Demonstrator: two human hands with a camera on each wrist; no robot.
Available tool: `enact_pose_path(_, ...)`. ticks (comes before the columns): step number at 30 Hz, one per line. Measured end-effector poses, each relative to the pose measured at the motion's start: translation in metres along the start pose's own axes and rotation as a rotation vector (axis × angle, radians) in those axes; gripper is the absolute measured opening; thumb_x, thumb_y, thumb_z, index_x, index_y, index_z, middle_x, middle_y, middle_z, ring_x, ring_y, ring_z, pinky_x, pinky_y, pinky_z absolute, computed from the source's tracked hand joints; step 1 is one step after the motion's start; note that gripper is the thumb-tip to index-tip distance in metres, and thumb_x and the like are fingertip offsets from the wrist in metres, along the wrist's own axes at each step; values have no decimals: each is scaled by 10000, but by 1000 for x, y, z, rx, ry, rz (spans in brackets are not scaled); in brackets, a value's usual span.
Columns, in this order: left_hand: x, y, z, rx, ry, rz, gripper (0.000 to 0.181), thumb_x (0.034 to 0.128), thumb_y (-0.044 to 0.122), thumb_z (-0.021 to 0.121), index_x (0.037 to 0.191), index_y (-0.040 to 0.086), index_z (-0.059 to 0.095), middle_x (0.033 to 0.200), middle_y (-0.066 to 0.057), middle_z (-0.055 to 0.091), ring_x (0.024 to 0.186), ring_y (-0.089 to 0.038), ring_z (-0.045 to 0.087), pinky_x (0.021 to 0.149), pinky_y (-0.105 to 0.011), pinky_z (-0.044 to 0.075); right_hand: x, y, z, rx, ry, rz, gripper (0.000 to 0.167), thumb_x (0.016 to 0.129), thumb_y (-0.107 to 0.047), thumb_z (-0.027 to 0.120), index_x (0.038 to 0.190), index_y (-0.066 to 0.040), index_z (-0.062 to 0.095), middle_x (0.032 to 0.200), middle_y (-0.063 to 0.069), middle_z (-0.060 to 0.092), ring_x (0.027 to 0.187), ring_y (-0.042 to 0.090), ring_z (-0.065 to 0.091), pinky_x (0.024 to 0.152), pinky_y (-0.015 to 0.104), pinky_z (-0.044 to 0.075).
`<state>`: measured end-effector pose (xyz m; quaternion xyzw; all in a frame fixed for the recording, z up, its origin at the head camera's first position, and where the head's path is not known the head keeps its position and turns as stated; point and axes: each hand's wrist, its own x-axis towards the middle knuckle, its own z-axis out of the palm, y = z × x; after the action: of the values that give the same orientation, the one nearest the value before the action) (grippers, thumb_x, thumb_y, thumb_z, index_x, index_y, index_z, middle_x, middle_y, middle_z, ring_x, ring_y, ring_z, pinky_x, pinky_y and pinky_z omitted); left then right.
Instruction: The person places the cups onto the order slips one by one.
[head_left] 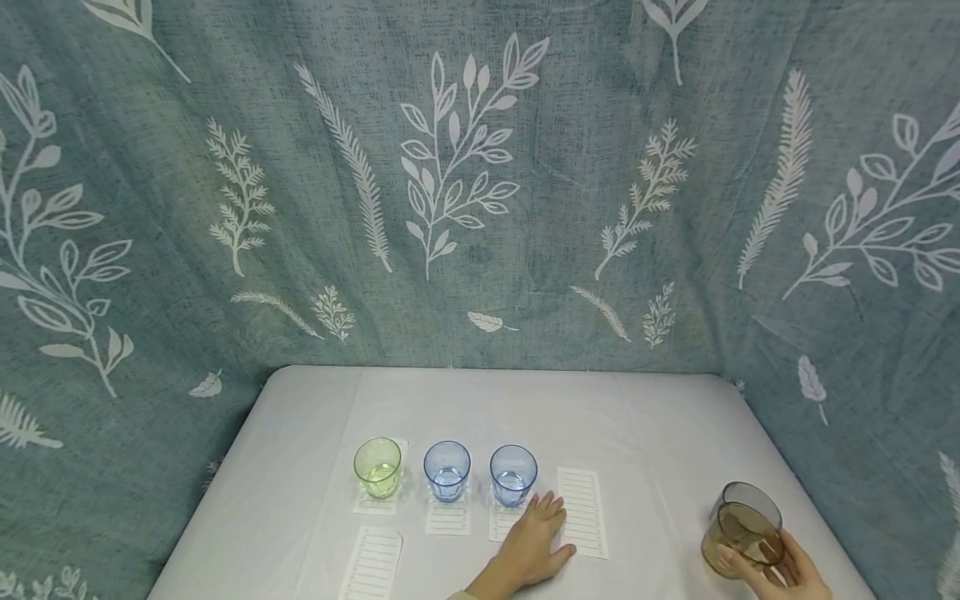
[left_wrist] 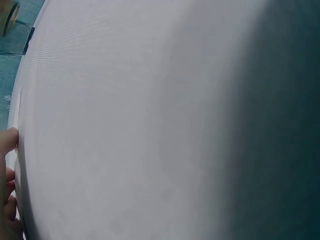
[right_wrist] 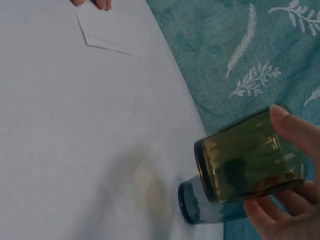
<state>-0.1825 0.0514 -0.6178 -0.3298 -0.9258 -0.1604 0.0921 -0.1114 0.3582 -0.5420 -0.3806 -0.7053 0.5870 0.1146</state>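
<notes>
Gripping the amber glass (head_left: 741,533) at the table's (head_left: 660,433) right side, the right hand (head_left: 789,575) has thumb and fingers round it. The rightmost card (head_left: 585,512) lies well leftward, by the left hand's (head_left: 531,543) extended fingers

White-covered table (head_left: 675,442) | five lined paper slips (head_left: 582,512) | green glass (head_left: 378,468), two blue glasses (head_left: 447,471) atop slips

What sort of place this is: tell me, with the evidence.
Probably a curtained-off workspace set up for a demonstration, though what lies beyond is hidden. Leaf-patterned teal cloth hangs behind and beside a white-covered table, where green and blue glasses stand on paper slips.
</notes>
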Motion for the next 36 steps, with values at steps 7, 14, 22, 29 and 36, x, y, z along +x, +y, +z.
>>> enact_pose_path(7,0,1,-5,-10,-4,4,507,857,420,630,1211,57,617,1335,-87,546,1292,-233,454,1083,-376,358,-24,-29,23,-183,-165,-259,921,780,-270,777,1471,5,232,1447,267,343,1292,248,436,700,-54,344)
enact_pose_path(14,-1,1,-6,-18,16,9,501,850,420,640,1199,60,625,1325,-82,556,1283,-233,466,1079,-368,365,-1,-21,56,-208,-293,-482,893,780,-246,779,1469,-15,260,1410,165,453,1154,23,511,892,87,441)
enact_pose_path(22,-1,-1,-3,0,22,16,500,860,425,627,1207,65,620,1328,-77,555,1288,-228,461,1085,-362,359,0,-28,94,-182,-383,-568,866,759,-184,794,1437,34,301,1398,233,440,1257,342,462,928,101,417)
enact_pose_path(29,-3,1,-7,15,-3,20,491,873,428,612,1219,79,614,1335,-62,552,1294,-224,455,1087,-347,357,-2,-27,115,-127,-429,-549,831,757,-115,788,1420,57,316,1399,238,432,1161,38,484,911,71,386)
enact_pose_path(36,-2,0,-8,44,23,24,490,861,434,625,1204,84,624,1320,-59,565,1279,-224,472,1078,-351,370,-2,-19,135,-106,-495,-571,834,732,-95,801,1398,77,330,1402,247,423,1268,338,442,999,317,378)
